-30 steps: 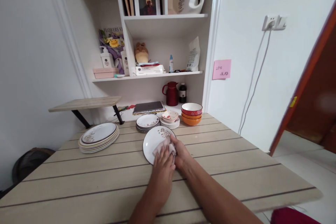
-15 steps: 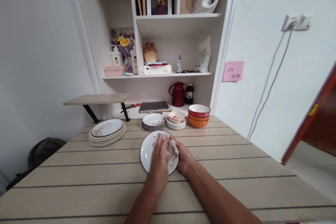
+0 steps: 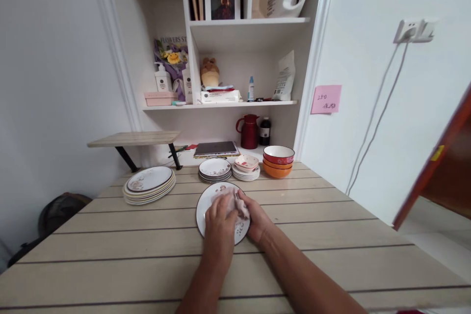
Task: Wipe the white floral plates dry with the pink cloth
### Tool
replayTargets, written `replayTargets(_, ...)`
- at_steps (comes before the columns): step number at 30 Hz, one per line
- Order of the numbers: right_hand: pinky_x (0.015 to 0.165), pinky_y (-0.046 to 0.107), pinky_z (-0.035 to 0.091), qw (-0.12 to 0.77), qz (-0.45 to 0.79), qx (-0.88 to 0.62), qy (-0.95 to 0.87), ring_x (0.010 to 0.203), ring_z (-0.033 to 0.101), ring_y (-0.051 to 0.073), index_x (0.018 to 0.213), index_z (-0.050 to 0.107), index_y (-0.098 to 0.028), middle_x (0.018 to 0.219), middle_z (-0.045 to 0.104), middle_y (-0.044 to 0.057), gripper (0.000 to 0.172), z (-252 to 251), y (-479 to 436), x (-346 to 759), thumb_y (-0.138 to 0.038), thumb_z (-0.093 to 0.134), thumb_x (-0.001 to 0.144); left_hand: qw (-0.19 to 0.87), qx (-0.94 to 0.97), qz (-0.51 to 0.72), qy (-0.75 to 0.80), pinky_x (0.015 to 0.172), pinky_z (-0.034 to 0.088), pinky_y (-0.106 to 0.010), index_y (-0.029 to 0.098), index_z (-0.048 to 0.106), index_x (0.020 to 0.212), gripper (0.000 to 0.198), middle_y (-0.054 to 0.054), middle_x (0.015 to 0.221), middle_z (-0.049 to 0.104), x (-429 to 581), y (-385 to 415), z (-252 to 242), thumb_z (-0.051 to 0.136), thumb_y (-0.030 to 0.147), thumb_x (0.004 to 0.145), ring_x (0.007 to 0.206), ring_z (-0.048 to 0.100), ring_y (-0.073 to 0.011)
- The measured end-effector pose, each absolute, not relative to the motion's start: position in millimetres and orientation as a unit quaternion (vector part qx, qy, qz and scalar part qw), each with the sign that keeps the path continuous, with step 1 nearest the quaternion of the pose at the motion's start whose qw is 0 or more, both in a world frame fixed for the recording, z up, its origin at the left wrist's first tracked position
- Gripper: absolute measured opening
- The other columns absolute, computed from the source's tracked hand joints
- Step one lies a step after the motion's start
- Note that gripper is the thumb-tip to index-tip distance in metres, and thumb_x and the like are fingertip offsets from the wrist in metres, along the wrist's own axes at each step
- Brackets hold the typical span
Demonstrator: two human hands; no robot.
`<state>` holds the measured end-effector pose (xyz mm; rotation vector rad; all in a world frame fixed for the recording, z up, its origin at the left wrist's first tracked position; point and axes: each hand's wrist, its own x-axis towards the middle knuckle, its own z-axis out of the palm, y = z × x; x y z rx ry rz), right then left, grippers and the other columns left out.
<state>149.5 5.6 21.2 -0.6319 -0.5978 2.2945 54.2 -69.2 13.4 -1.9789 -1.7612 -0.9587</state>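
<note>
A white plate (image 3: 202,206) with a dark rim and a floral print is in front of me over the table. My right hand (image 3: 258,220) grips its right edge, thumb on top near the rim. Under the curled fingers of my left hand (image 3: 220,223) is a crumpled pale pinkish cloth (image 3: 241,207), pressed against the plate's face. Part of the cloth bunches up toward my right thumb. The fingers beneath the plate are hidden.
Behind the plate stand a stack of small plates (image 3: 215,169), small dishes (image 3: 246,163) and stacked bowls (image 3: 277,166). Larger plates (image 3: 150,181) are piled at left, near a raised wooden shelf (image 3: 134,139). A red jug (image 3: 250,131) stands at the back.
My left hand has shifted slightly left and toward me, its fingers now more bent over the cloth. My right hand keeps its hold on the plate.
</note>
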Motion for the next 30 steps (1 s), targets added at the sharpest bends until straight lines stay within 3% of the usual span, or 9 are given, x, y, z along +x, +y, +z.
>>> replayTargets(3,0.080,0.034,0.051,0.340,0.872,-0.263,-0.234,0.072,0.069,0.021,0.095,0.065,-0.010,0.080,0.074,0.010,0.038,19,7,151,-0.045,0.056,0.085,0.127,-0.724,-0.320,-0.598,0.097,0.044,-0.044,0.023,0.068,0.105,0.033,-0.007,0.134,0.055,50,-65,8,0.047,0.009,0.085,0.124,0.048,-0.0242)
replayTargets(11,0.089,0.037,0.047,0.340,0.872,-0.258,-0.239,0.082,0.070,0.023,0.109,0.063,-0.008,0.086,0.074,0.012,0.047,21,6,152,-0.048,0.054,0.086,0.127,-0.715,-0.268,-0.633,0.107,0.035,-0.050,0.023,0.050,0.132,0.045,-0.006,0.149,0.038,47,-62,6,0.048,0.019,0.087,0.138,0.030,-0.0268)
replayTargets(20,0.087,0.039,0.049,0.428,0.846,-0.251,-0.193,0.082,0.070,0.023,0.112,0.061,-0.010,0.091,0.074,0.012,0.042,19,12,150,-0.043,0.046,0.090,0.148,-0.669,-0.256,-0.682,0.098,0.044,-0.045,0.022,0.062,0.119,0.035,-0.011,0.133,0.055,47,-69,10,0.043,0.022,0.091,0.121,0.051,-0.0274)
replayTargets(25,0.082,0.037,0.052,0.437,0.846,-0.240,-0.190,0.077,0.070,0.022,0.099,0.064,-0.012,0.083,0.074,0.010,0.037,18,17,155,-0.044,0.048,0.089,0.097,-0.726,-0.247,-0.634,0.102,0.042,-0.044,0.019,0.062,0.119,0.039,-0.011,0.139,0.050,55,-70,7,0.040,0.011,0.087,0.128,0.046,-0.0262)
replayTargets(30,0.077,0.033,0.053,0.360,0.869,-0.252,-0.228,0.073,0.070,0.022,0.087,0.067,-0.010,0.077,0.074,0.012,0.045,20,12,158,-0.052,0.052,0.085,0.033,-0.797,-0.263,-0.542,0.110,0.034,-0.048,0.022,0.055,0.127,0.045,-0.004,0.144,0.045,60,-73,13,0.040,0.009,0.087,0.138,0.031,-0.0224)
